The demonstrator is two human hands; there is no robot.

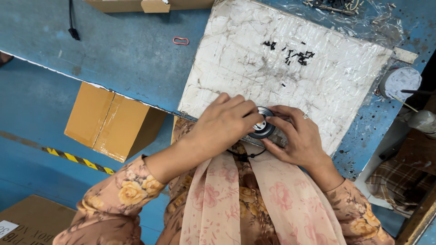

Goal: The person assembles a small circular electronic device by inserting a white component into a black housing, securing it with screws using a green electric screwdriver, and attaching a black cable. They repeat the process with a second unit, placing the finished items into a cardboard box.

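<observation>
A small round metal part [262, 123] is pinched at the white board's [254, 59] six-o'clock edge by the left hand [225, 119] and right hand [297, 139]; overhanging there, it could be dropped if grip slackens.

A blue workbench [122, 50] carries a white wrapped board [281, 68] reaching its near edge. A red rubber band [180, 41] lies beside the board

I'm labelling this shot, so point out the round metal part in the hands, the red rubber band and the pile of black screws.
Round metal part [263, 127], head view, on its dark ring face between the hands.
Red rubber band [180, 41], head view, on its loop.
Black screws [299, 56], head view, mid-cluster on the white board.
</observation>
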